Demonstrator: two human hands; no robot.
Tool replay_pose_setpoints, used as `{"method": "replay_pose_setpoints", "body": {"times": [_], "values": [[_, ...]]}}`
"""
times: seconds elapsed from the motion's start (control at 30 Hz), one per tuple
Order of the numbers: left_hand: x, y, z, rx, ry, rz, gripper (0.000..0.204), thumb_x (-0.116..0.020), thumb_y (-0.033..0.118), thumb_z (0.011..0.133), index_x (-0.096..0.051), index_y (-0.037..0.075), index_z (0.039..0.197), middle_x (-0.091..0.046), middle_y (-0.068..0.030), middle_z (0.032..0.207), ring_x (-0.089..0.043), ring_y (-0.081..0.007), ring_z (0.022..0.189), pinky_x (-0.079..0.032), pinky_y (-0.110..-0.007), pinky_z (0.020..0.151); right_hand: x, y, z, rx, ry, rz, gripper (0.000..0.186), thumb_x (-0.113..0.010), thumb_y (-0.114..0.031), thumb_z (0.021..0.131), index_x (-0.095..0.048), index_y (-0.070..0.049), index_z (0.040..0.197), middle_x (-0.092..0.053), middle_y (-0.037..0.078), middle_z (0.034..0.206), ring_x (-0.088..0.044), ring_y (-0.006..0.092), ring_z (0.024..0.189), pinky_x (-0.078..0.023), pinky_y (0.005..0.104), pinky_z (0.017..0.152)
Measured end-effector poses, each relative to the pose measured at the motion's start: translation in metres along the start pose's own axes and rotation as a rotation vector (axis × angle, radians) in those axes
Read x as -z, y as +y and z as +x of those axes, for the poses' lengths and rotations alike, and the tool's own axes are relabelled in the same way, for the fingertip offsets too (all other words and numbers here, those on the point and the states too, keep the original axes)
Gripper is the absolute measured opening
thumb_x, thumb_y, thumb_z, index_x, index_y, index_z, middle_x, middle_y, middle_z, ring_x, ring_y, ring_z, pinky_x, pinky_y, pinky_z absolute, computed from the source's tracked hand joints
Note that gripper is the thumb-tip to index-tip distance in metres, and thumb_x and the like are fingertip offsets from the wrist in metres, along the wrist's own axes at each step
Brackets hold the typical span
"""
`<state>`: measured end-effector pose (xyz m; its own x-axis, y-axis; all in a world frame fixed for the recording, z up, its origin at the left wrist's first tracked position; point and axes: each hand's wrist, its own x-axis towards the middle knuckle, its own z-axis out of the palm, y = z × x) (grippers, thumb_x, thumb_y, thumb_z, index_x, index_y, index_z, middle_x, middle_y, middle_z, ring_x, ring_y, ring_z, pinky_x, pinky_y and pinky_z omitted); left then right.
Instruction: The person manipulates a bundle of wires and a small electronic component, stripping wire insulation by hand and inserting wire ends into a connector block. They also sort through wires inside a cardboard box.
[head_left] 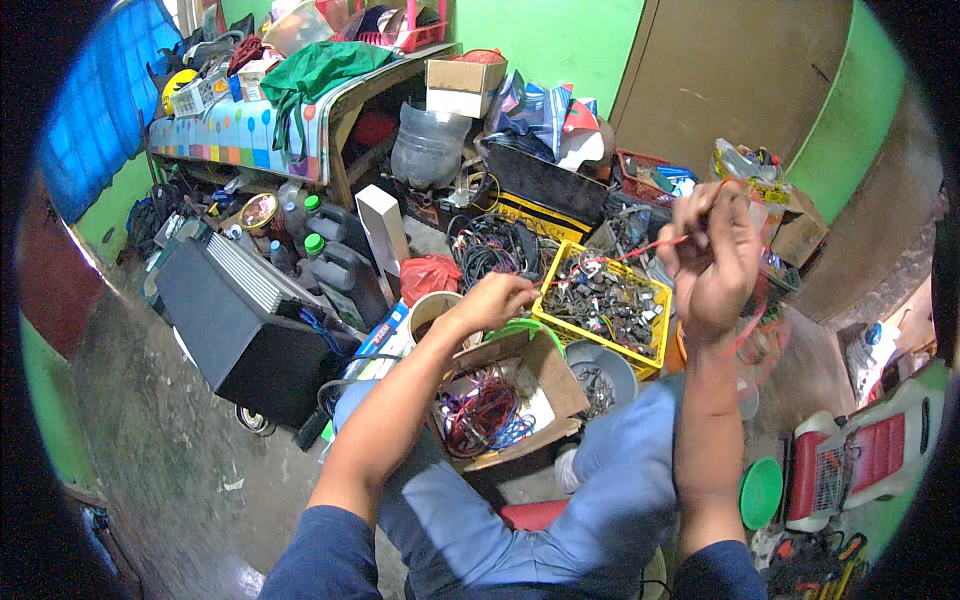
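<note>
Red wire (655, 246), one length, thin and flexible: located in front of the person, spanned between the two hands above a yellow crate (590, 342) of small dark parts. Left hand (500, 303): fingertips drawn together in a pinch, by which the near end of the span appears to be held; the exact contact is too small to be made out. Right hand (712, 250): fingers curled inward, with the wire gripped among them; which fingers bear on it cannot be told. Relation of note: from the left-hand pinch, the wire is led off to the right and away over the crate; from the right-hand grip, the same span is found to the left. Its middle is set between both grips, and the clearest stretch is seen just beside the right hand, which is the nearer to it. Long axis: laid crosswise, left to right, slanted upward in view toward the right hand, with a slight sag. Further red strands, blurred, are noted hanging beside the right forearm. Adjacent, below the left hand: a cardboard box (560, 388) in which tangled coloured wires (480, 415) are contained, with a grey bucket (623, 372) placed between box and crate.
</note>
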<state>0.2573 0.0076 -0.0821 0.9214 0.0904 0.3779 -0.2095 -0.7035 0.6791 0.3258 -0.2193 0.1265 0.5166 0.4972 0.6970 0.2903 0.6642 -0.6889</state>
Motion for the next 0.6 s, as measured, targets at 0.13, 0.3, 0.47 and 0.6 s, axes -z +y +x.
{"method": "replay_pose_setpoints", "body": {"times": [0.13,0.3,0.47,0.6], "values": [[0.016,0.024,-0.003,0.137,0.067,-0.043,0.033,-0.056,0.027,0.1,-0.067,-0.003,0.1,-0.064,-0.0206,0.078,-0.058,-0.0202,0.067,-0.047,-0.037,0.066,0.046,0.035,-0.011,-0.087,0.326,-0.025,0.019,-0.047,-0.022,0.106,-0.053,-0.006,0.099,-0.04,-0.001,0.074,-0.04,0.0096,0.06,-0.043,0.029,0.053],[0.056,0.036,-0.03,0.239,0.235,-0.358,0.028,-0.067,0.027,0.096,-0.069,0.0,0.09,-0.057,0.0023,0.067,-0.048,-0.0056,0.065,-0.04,-0.028,0.056,0.116,0.07,-0.013,-0.403,0.716,0.158,0.023,-0.047,-0.027,0.105,-0.055,-0.005,0.102,-0.049,0.0,0.076,-0.046,0.0155,0.062,-0.048,0.038,0.063],[0.083,0.04,-0.046,0.198,0.583,-0.355,0.026,-0.068,0.024,0.095,-0.072,-0.001,0.09,-0.059,0.0054,0.072,-0.048,-0.0026,0.065,-0.038,-0.022,0.057,0.124,0.069,-0.02,-0.58,0.636,0.208,0.028,-0.046,-0.033,0.105,-0.055,-0.007,0.106,-0.059,0.007,0.095,-0.062,0.0243,0.092,-0.053,0.0433,0.081],[0.095,0.024,-0.047,0.255,0.85,-0.472,0.021,-0.072,0.02,0.093,-0.073,-0.001,0.092,-0.058,0.006,0.071,-0.042,-0.0022,0.061,-0.031,-0.021,0.053,0.138,0.071,-0.024,-0.713,0.597,0.423,0.032,-0.05,-0.036,0.103,-0.055,-0.005,0.11,-0.061,0.013,0.111,-0.062,0.0291,0.106,-0.051,0.0452,0.094]]}}
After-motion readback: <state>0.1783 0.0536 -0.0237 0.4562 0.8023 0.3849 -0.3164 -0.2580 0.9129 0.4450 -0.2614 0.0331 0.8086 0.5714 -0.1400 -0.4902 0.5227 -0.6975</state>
